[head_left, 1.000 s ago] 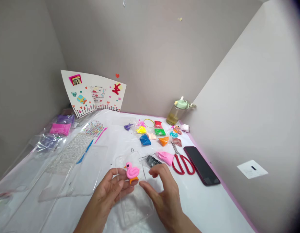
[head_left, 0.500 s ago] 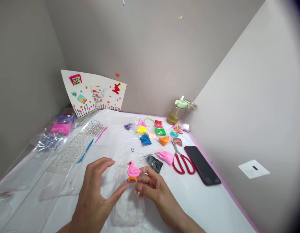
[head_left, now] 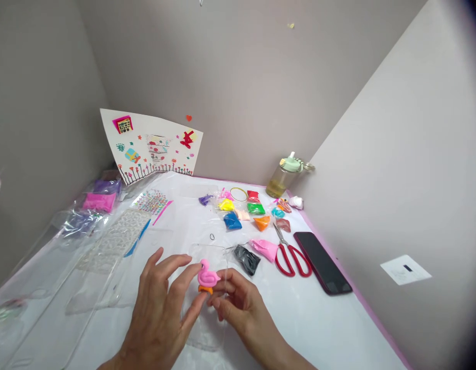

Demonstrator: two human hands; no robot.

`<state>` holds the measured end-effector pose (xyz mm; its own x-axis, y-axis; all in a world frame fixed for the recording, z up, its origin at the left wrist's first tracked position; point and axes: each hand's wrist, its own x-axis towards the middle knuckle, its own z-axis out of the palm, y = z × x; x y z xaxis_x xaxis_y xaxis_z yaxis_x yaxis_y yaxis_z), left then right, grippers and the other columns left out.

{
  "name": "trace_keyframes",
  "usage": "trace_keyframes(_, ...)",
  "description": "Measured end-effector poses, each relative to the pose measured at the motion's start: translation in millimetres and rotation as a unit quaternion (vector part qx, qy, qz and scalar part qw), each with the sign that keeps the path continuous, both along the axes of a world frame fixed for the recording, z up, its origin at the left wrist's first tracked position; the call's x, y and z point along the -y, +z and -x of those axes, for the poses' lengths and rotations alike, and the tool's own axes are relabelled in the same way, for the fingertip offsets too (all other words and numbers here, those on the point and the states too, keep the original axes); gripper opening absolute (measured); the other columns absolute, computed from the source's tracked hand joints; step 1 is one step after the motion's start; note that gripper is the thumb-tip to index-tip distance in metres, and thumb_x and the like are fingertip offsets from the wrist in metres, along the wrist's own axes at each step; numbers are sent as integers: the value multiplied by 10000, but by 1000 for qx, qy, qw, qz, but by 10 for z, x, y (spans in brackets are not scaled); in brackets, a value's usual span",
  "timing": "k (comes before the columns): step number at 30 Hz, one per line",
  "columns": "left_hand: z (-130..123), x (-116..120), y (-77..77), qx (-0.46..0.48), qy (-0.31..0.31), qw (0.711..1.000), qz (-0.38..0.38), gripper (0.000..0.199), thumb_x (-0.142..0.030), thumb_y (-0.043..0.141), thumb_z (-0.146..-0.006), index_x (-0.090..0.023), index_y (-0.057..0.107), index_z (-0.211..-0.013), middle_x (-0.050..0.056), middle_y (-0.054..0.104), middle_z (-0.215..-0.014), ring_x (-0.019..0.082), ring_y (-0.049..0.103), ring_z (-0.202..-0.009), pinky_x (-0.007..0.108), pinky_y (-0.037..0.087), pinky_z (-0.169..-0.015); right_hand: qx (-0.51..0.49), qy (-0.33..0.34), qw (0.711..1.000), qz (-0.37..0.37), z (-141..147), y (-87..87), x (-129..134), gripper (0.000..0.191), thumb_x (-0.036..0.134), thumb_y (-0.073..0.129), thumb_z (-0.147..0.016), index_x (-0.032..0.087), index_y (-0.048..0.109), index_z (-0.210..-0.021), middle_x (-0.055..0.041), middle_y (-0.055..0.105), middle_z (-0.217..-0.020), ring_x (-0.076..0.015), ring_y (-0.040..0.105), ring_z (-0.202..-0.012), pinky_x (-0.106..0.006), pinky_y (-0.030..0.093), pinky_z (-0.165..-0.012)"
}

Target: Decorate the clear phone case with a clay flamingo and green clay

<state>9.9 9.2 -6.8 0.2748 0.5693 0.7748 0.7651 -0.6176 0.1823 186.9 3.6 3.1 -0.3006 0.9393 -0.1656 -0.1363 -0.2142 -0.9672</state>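
A small pink clay duck (head_left: 207, 278) with orange feet stands upright between my two hands, above the white table. My left hand (head_left: 166, 295) has its index fingertip at the duck's head and its thumb by the feet, the other fingers held apart. From the tail side, my right hand (head_left: 238, 298) grips the duck with curled fingers; the exact contact behind it is hidden. Below the hands lies a clear plastic case (head_left: 207, 336), partly covered by them. Beyond my right fingers sit a packet of black clay (head_left: 246, 259) and a pink clay packet (head_left: 264, 249).
Red-handled scissors (head_left: 292, 259) and a phone (head_left: 322, 262) lie to the right. Several coloured clay packets, such as a blue one (head_left: 232, 221), are farther back, near a bottle (head_left: 278, 180). Clear plastic sheets (head_left: 103, 246) and rhinestones (head_left: 151, 201) lie left. A decorated card (head_left: 157, 149) leans behind.
My left hand has closed in from the left, its index finger and thumb now at the duck. The duck has turned slightly and shifted a little left.
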Motion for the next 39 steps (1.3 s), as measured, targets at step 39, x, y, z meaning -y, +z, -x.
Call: trace_keyframes(39, -7, 21, 10, -37, -3, 999, -25, 367, 51, 625, -855, -71, 559, -1195, 136, 517, -1158, 251, 545, -1125, 637, 336, -1126, -34, 4, 999, 24, 50, -12, 21, 296, 342, 801, -743, 198, 670, -967, 4, 663, -801, -115, 510, -668, -230, 414, -629)
